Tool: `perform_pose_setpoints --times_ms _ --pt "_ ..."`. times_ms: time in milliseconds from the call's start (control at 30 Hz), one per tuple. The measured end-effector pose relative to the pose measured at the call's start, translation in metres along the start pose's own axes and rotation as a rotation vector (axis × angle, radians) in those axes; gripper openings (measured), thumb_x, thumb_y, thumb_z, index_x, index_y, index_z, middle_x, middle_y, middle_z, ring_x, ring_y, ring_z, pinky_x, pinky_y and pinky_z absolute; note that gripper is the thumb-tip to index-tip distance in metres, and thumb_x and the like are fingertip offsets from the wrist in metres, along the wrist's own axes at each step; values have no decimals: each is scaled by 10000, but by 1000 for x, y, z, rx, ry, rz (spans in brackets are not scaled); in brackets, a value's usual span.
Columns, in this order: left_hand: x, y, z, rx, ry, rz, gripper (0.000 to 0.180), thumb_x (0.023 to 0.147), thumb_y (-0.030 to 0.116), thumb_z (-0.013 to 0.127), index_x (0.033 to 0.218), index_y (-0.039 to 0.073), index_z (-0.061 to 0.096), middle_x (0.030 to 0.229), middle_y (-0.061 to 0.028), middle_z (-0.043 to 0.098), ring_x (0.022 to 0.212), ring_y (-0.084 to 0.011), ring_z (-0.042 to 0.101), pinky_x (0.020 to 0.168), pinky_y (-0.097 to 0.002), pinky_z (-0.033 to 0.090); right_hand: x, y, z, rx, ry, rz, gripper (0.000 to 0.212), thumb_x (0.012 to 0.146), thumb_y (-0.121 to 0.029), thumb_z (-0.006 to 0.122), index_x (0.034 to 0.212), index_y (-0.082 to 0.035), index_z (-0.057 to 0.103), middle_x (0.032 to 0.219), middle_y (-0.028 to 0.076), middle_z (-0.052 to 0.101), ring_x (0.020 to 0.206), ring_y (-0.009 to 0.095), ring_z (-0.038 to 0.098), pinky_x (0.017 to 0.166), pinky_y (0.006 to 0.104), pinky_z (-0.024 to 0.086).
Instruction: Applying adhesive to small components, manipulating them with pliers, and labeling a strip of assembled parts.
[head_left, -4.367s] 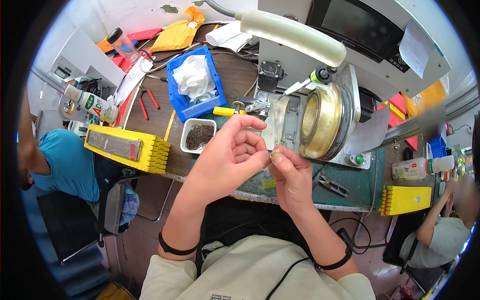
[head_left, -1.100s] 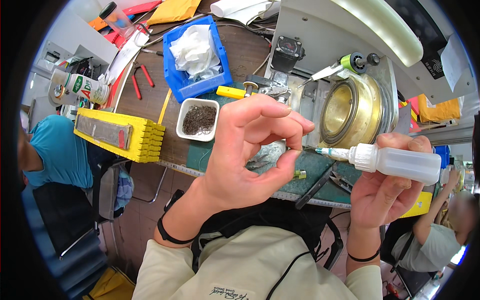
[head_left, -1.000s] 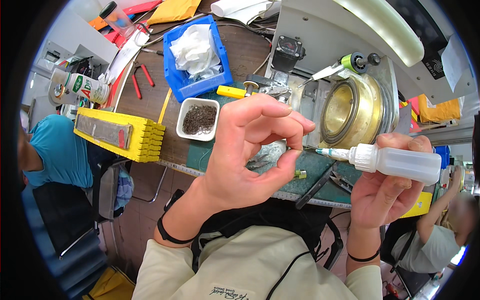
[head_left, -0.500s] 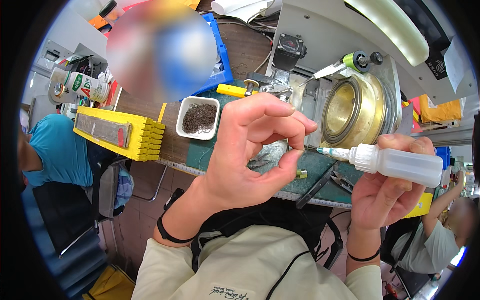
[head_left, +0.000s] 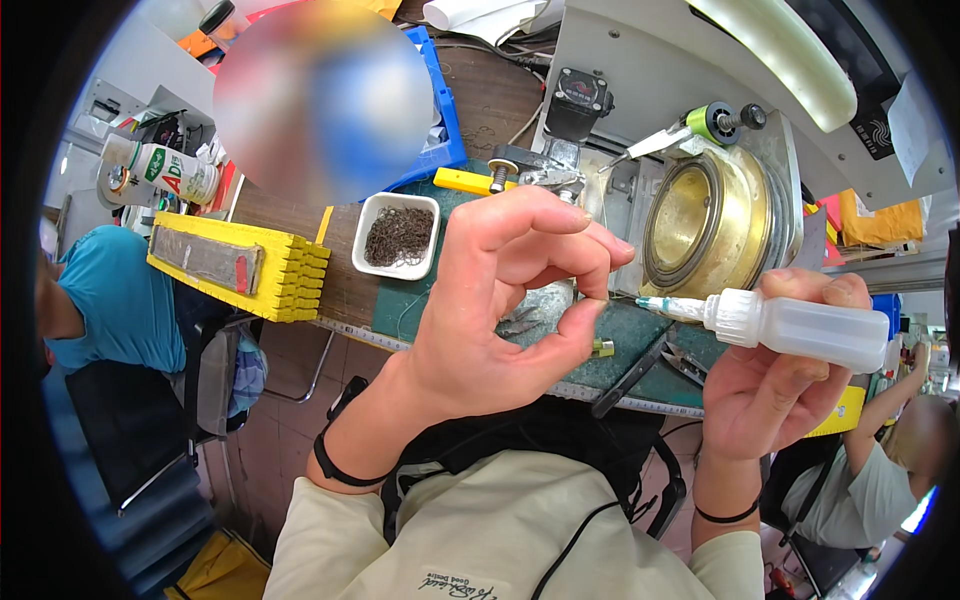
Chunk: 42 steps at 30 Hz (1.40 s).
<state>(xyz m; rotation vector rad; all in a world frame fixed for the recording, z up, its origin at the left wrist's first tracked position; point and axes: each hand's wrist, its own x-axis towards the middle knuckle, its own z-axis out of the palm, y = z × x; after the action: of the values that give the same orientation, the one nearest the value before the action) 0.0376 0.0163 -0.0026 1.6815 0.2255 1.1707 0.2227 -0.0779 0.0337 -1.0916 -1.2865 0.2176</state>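
Observation:
My left hand (head_left: 480, 310) is raised over the bench, its thumb and index fingertip pressed together in a pinch. Whatever sits in that pinch is too small to make out. In my right hand (head_left: 775, 395) lies a translucent white dropper bottle (head_left: 820, 332), held sideways between thumb and fingers. Its thin greenish tip (head_left: 655, 304) points left, a short gap away from the pinched fingertips. Beyond the left wrist a small white dish (head_left: 362, 250) holds a heap of fine dark curled pieces (head_left: 400, 238).
A machine with a round brass drum (head_left: 690, 222) stands behind my hands. Pliers (head_left: 685, 364) and a dark tool (head_left: 630, 380) lie on the green mat (head_left: 395, 310). Stacked yellow trays (head_left: 290, 270) are at the left. One person (head_left: 115, 300) sits left, another (head_left: 860, 485) right.
The dropper bottle has shifted very slightly to the right, so its tip is a little farther from the left fingertips. My left hand keeps its pose.

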Motion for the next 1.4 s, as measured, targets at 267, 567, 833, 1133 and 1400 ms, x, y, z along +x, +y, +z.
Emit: perform_pose_setpoints --times_ms 267,567,833,1133,1400 --pt "2 -1 6 6 0 8 693 772 -214 562 1335 55 262 943 -131 587 1002 -277 644 933 -406 536 -1 -13 -11 126 84 96 480 998 -384 572 1299 -38 430 1065 206 641 757 163 578 529 231 452" --pt "-6 6 11 140 172 -50 685 743 -169 562 1319 62 272 862 -106 580 978 -295 618 923 -423 497 -13 -49 -127 265 493 143 436 940 -285 621 1245 -25 451 1062 180 574 899 190 585 674 273 518" --pt "-5 3 13 168 159 -47 661 781 -129 552 1349 64 274 880 -88 535 1005 -258 568 935 -417 470 -13 -79 -276 -172 742 20 290 986 -147 544 1215 29 519 1060 101 597 809 128 530 769 257 460" --pt "-5 3 12 187 172 -34 673 791 -126 558 1372 62 277 884 -84 536 1017 -252 565 924 -419 471 7 -44 -323 -370 727 161 285 969 -97 605 1231 -1 544 1036 51 617 840 97 567 803 248 477" --pt "-2 3 12 173 147 -17 669 785 -132 550 1365 61 277 885 -85 536 1006 -249 560 928 -415 469 10 -11 -324 -447 643 311 279 952 -124 653 1203 -22 583 1010 12 635 823 64 559 768 222 446"
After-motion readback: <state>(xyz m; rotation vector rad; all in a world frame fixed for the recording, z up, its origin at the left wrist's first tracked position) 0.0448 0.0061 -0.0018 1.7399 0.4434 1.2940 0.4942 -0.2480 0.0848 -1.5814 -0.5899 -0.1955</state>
